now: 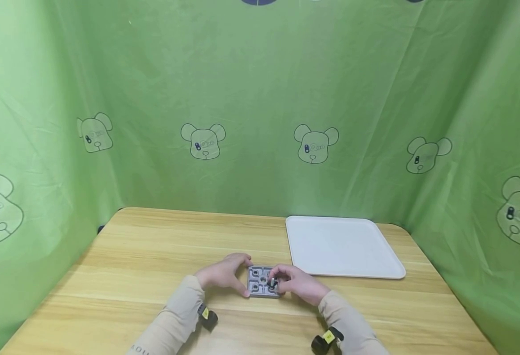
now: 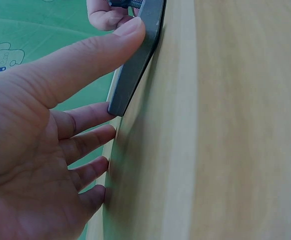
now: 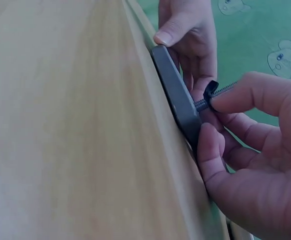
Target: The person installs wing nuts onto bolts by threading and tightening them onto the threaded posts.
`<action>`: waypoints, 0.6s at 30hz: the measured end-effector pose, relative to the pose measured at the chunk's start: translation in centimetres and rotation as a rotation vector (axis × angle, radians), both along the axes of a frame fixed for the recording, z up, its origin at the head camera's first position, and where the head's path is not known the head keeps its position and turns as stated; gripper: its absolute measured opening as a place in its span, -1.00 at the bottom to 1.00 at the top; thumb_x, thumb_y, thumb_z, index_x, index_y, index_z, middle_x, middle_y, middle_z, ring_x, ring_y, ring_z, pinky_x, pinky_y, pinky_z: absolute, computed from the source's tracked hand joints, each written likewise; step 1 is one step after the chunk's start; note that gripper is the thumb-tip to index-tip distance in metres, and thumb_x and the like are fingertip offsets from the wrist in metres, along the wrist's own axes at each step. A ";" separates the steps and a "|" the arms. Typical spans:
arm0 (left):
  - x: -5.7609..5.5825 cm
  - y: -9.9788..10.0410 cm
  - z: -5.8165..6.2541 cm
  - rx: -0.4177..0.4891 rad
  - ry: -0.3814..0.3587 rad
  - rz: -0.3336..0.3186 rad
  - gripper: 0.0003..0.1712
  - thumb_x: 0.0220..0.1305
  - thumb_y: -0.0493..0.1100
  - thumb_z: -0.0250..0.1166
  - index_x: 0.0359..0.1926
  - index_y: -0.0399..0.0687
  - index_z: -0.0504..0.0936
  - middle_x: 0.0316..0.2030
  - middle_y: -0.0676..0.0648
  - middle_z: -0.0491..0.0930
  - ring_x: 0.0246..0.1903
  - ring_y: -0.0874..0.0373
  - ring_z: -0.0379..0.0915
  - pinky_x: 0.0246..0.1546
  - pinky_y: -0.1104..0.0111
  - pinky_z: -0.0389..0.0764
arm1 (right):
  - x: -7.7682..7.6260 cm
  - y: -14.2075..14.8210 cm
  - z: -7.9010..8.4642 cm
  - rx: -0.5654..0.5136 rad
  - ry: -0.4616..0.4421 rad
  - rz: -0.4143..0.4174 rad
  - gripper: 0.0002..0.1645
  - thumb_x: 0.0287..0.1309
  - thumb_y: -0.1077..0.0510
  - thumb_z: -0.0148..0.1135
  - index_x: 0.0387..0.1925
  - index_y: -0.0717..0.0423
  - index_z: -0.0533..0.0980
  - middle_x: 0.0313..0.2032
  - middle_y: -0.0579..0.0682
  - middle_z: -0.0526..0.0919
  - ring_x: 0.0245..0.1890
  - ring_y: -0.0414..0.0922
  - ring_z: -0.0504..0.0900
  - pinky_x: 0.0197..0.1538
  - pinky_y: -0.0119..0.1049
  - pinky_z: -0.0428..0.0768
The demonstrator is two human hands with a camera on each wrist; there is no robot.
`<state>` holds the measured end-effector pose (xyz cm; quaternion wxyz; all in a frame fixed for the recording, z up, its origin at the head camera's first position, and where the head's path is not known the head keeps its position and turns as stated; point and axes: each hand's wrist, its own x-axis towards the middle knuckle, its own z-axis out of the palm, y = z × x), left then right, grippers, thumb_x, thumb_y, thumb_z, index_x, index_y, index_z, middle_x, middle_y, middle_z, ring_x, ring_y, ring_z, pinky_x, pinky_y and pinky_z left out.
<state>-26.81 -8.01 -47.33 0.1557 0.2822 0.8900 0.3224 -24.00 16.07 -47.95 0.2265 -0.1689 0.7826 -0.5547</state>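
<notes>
A square grey plate (image 1: 263,295) with recessed pockets and round holes lies flat on the wooden table. My left hand (image 1: 224,273) grips its left side, thumb at the near corner and fingers at the far one; in the left wrist view the thumb (image 2: 100,60) presses the plate's edge (image 2: 130,82). From the plate's right near pocket a threaded bolt (image 3: 224,90) stands up, carrying a black wing nut (image 3: 211,89). My right hand (image 1: 301,285) pinches the wing nut with thumb and forefinger, while another fingertip touches the plate's side.
A white tray (image 1: 344,246) lies at the back right of the table (image 1: 153,261), just behind my right hand. Green curtains (image 1: 260,98) printed with bear heads hang around the table's back and sides.
</notes>
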 end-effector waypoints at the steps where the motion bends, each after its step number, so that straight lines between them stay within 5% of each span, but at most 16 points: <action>1: 0.0 0.0 0.0 0.000 0.004 -0.001 -0.10 -0.41 0.07 0.50 0.08 -0.03 0.37 0.29 -0.06 0.18 0.30 -0.03 0.00 0.34 0.02 0.00 | -0.1 0.1 -0.1 -0.008 -0.006 0.006 -0.63 -0.16 0.35 0.11 -0.17 0.20 0.43 -0.05 0.15 0.50 -0.12 -0.05 0.48 -0.08 -0.27 0.48; 9: 0.0 0.0 0.0 0.004 0.009 -0.008 -0.11 -0.40 0.06 0.50 0.07 -0.04 0.38 0.27 -0.08 0.19 0.30 -0.04 0.01 0.34 0.02 0.01 | 0.0 0.0 0.2 -0.043 -0.052 -0.017 -0.71 0.08 0.28 -0.13 -0.17 0.25 0.43 -0.05 0.17 0.48 -0.17 -0.06 0.51 -0.13 -0.26 0.53; 18: 0.0 0.0 0.0 0.004 0.007 -0.008 -0.11 -0.40 0.07 0.50 0.07 -0.03 0.38 0.27 -0.07 0.20 0.29 -0.04 0.02 0.33 0.03 0.02 | 0.0 -0.1 0.2 -0.054 -0.056 -0.019 -0.74 0.05 0.29 -0.02 -0.17 0.27 0.43 -0.05 0.17 0.46 -0.16 -0.07 0.49 -0.14 -0.29 0.52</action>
